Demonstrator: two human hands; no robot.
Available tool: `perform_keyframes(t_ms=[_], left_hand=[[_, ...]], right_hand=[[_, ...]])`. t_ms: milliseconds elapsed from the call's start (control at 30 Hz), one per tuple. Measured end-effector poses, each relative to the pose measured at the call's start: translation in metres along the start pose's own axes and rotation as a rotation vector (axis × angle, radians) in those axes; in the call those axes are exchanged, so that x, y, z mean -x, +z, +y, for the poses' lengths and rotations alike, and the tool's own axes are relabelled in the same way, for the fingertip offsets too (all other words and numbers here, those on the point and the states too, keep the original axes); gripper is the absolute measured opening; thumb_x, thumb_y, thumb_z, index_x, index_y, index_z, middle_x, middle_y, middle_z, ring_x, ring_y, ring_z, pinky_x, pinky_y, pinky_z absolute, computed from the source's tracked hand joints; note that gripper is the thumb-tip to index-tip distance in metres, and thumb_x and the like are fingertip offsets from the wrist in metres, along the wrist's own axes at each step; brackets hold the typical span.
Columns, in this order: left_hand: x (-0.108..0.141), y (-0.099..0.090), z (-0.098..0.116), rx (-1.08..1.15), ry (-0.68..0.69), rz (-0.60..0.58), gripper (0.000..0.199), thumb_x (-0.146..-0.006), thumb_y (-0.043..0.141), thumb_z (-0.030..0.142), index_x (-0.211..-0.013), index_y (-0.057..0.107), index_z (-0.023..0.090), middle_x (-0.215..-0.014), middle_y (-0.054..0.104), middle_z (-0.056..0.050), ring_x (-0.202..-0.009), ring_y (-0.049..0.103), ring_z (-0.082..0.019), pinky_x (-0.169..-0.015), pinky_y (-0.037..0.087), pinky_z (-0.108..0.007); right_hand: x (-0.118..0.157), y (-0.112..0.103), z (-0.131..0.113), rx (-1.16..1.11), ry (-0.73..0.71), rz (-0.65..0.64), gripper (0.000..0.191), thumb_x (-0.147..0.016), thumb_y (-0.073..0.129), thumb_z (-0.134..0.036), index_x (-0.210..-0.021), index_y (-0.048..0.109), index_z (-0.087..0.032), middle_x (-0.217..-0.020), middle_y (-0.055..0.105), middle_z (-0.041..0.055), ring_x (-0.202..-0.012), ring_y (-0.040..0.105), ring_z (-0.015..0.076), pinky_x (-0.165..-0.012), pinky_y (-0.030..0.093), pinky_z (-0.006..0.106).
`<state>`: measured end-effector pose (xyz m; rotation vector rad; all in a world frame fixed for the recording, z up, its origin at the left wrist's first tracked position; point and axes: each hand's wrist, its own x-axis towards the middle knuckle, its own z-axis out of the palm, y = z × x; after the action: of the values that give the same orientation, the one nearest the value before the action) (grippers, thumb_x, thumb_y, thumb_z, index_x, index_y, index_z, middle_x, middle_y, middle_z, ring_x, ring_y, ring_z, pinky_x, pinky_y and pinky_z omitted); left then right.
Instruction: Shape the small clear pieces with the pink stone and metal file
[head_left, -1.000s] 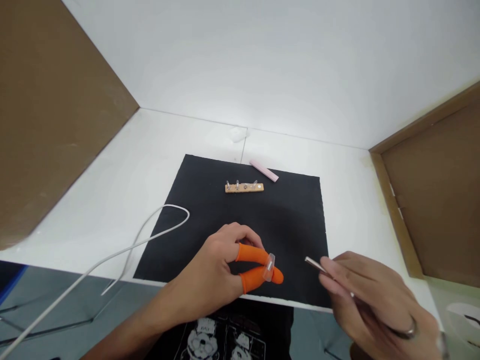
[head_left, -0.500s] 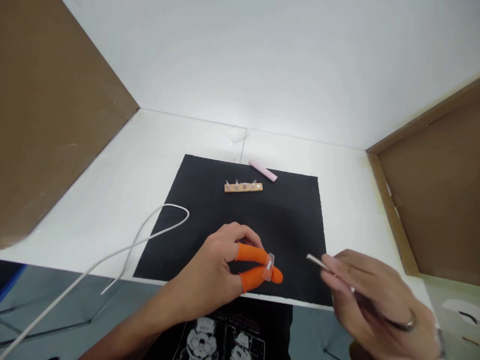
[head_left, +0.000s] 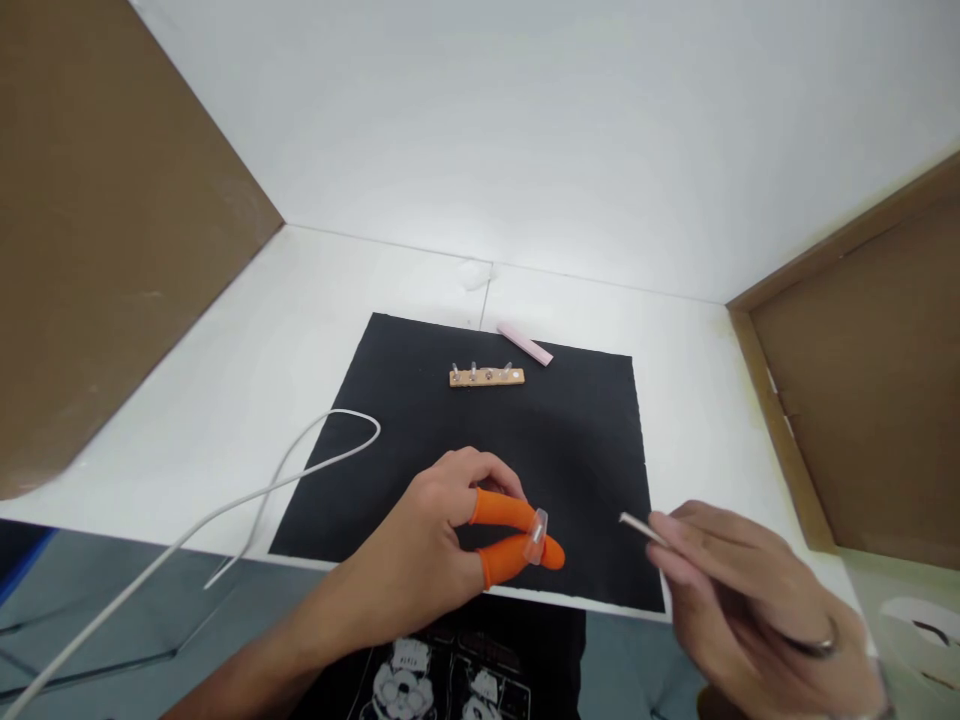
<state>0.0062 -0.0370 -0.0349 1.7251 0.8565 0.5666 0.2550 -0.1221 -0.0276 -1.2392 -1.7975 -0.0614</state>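
Two bare hands work at the near edge of a square black mat (head_left: 450, 440) laid on a white tabletop (head_left: 247, 340). The left hand (head_left: 427, 550), its thumb and forefinger capped in orange rubber finger cots (head_left: 510, 512), is closed in a pinch on a small clear plastic piece (head_left: 535, 536), held just above the mat's front edge. The right hand (head_left: 750, 600), a ring on one finger, is closed around thin metal tweezers (head_left: 637, 526) whose tip points left toward the clear piece but stands apart from it; whether the tip carries anything cannot be told.

Bringing the two together cleanly would seem to call for a steady left pinch and a slow, level approach of the tweezers, since the clear piece is small and hard to see against the dark mat.

Farther back on the mat lies a small tan circuit strip with upright metal pins (head_left: 487, 376), and just behind it a pale pink flat stick (head_left: 525, 343) straddles the mat's rear edge. A white cable (head_left: 300, 470) loops onto the mat's left side and trails off the table. Brown cardboard panels (head_left: 112, 230) wall in both sides, and the mat's centre lies bare between the hands and the strip, leaving working room there; the table's front edge sits right beneath both hands.
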Motion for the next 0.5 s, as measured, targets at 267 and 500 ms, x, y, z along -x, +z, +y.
perform_keyframes(t_ms=[267, 500], left_hand=[[0.001, -0.002, 0.004, 0.003, 0.012, -0.004, 0.006, -0.097, 0.082, 0.023, -0.092, 0.087, 0.025, -0.103, 0.075, -0.003, -0.094, 0.071, -0.018, -0.078, 0.056, -0.027], [0.004, 0.000, 0.002, 0.002, 0.005, 0.001, 0.007, -0.094, 0.083, 0.019, -0.092, 0.086, 0.025, -0.101, 0.076, -0.001, -0.093, 0.071, -0.017, -0.077, 0.055, -0.026]], right_hand=[[-0.013, 0.008, -0.031, -0.028, -0.074, -0.104, 0.026, -0.097, 0.064, 0.003, -0.087, 0.072, -0.020, -0.063, 0.071, -0.0040, -0.049, 0.067, 0.0131, -0.050, 0.059, 0.029], [-0.004, 0.000, -0.014, 0.053, -0.051, -0.021, 0.021, -0.094, 0.072, 0.002, -0.100, 0.078, -0.018, -0.079, 0.079, -0.0001, -0.065, 0.075, 0.0150, -0.060, 0.064, 0.028]])
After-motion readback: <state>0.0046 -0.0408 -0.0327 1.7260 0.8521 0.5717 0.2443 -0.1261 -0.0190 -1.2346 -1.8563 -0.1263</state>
